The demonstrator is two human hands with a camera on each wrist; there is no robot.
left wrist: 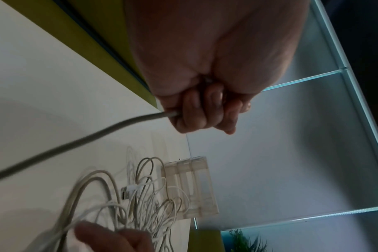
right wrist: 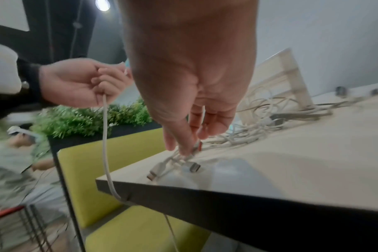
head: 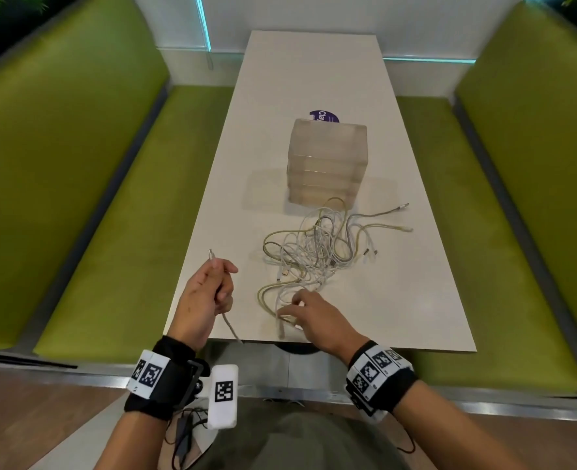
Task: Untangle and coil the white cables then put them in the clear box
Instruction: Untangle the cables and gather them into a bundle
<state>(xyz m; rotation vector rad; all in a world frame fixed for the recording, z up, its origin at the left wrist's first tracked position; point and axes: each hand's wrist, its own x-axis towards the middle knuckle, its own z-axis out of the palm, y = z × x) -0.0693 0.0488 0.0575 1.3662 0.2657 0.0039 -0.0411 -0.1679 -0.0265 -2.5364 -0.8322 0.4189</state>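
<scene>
Head view shows the left hand (head: 209, 293) fisted round one white cable (head: 227, 325), plug end up, its tail dropping over the tabletop's near edge. The right hand (head: 309, 313) reaches fingers-down, loosely spread, into the tangle of white cables (head: 317, 249) near that edge; whether it pinches a strand I cannot tell. One clear box (head: 327, 161) stands mid-table, touching the heap. These cords look light, limp and snag-prone; best taken by a plug. Several cables; no exact count possible.
</scene>
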